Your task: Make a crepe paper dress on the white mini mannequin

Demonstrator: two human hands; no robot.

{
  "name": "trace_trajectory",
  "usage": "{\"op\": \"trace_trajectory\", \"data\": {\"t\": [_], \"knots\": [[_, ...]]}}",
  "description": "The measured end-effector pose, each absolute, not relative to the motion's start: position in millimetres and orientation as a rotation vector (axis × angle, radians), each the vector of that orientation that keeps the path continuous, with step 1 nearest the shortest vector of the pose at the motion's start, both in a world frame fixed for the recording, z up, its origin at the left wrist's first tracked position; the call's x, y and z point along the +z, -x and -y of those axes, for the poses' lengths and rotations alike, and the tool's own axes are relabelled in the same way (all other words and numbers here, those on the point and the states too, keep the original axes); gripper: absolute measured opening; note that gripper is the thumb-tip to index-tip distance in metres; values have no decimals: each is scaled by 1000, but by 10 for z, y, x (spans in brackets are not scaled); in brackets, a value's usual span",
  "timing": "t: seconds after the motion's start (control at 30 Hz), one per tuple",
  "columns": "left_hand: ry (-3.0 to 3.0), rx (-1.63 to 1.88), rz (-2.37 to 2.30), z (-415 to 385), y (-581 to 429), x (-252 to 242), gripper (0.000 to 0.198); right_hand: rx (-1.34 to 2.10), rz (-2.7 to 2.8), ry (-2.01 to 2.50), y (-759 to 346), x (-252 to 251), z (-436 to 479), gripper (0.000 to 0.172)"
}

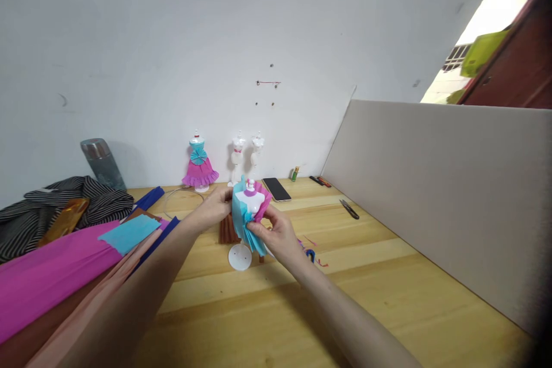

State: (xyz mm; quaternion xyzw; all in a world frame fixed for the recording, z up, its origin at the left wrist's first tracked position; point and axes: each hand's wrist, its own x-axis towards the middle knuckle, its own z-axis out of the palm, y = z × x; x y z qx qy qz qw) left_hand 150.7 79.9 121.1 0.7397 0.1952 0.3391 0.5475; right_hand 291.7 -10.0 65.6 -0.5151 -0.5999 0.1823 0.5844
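Note:
Between my hands is a small white dress-form mannequin (250, 201) with a purple band at its neck. Pleated light-blue crepe paper (240, 218) wraps its left side and front, and a magenta piece (264, 198) stands up behind its right shoulder. My left hand (217, 206) is closed on the blue crepe paper at the left, its fingertips partly hidden behind it. With thumb and fingers, my right hand (278, 233) pinches the blue paper at the mannequin's front right. The round white base (240, 257) shows below, and brown pleated paper (227, 230) lies behind.
A dressed mannequin (200, 164) and two bare white ones (237, 155) stand along the wall. A phone (276, 189), thread spool (295, 173) and snips (349, 209) lie right of them. Crepe paper sheets (64, 259), striped cloth (103, 198) and a bottle (102, 164) fill the left.

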Motion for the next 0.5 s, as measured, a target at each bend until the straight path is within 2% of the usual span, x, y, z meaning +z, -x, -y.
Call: {"op": "trace_trajectory", "data": {"t": [0.17,0.5], "knots": [[-1623,804,-496,-801,-1419,1067,29,436,1402,1181,-2928,638,92,20],[-1314,810,-234,-791,-1216,861,39,459,1410,1138,-2947,600,88,17]]}}
